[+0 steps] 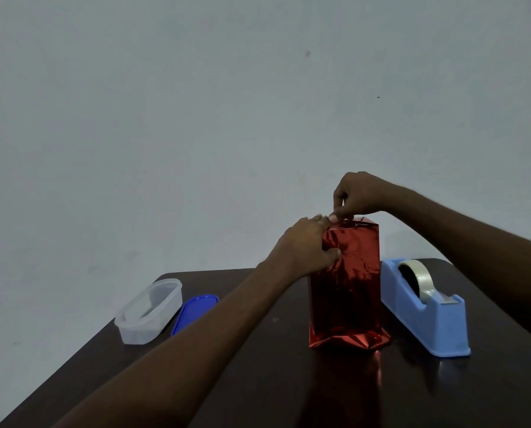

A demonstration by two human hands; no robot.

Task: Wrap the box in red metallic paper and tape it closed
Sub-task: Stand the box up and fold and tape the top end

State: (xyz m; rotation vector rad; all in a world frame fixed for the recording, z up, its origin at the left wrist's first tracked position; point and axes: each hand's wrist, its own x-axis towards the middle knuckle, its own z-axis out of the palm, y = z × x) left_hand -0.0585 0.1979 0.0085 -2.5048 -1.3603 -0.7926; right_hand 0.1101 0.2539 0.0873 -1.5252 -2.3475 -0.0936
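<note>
Dark brown glossy table (pixel 288 390) before a plain pale wall (pixel 196 118). Near centre-right, the box in red metallic paper (pixel 346 291) stands upright, foil flared at its base. Left hand (pixel 304 248) grips the upper left edge; right hand (pixel 358 194) pinches the top fold. Right: blue tape dispenser (pixel 428 316) with clear tape roll (pixel 420 281). Far left: clear plastic container (pixel 148 312), contents unclear, beside its blue lid (pixel 193 312).
</note>
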